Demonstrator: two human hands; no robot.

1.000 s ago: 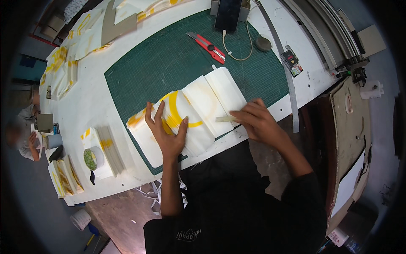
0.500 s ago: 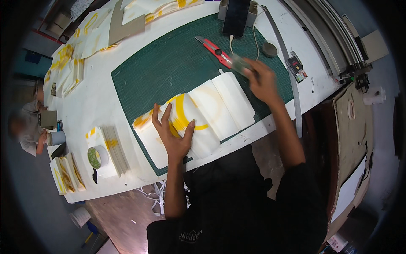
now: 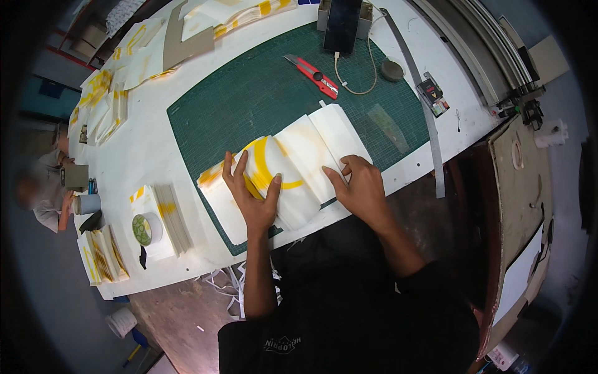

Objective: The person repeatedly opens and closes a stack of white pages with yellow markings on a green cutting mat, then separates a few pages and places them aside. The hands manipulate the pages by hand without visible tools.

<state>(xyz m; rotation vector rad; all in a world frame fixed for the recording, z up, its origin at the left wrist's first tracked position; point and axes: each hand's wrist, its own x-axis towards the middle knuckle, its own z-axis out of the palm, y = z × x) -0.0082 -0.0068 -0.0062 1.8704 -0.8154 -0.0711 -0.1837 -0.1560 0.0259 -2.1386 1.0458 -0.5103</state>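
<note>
A stack of folded white paper sheets with yellow print (image 3: 305, 140) lies across the near edge of a green cutting mat (image 3: 233, 103). My left hand (image 3: 257, 206) rests on its yellow-marked part, fingers spread and pressing down. On the right-hand panel is my right hand (image 3: 363, 190), fingers bent, with thumb and forefinger touching the paper a little apart. A thin clear plastic piece (image 3: 387, 129) lies on the mat beyond my right hand. The red utility knife (image 3: 316, 78) sits farther back, its blade end pointing to the far left.
A phone (image 3: 342, 25) with a cable stands at the back, near a round grey lid-like disc (image 3: 392, 70). A long metal ruler (image 3: 423, 103) lies right. Folded printed stacks (image 3: 165, 218) and a tape roll (image 3: 147, 229) lie left. A person (image 3: 47, 190) is at the far left.
My right hand has let go of the clear plastic piece, which now lies on the mat, and has come down and nearer onto the paper. My left hand has stayed in place.
</note>
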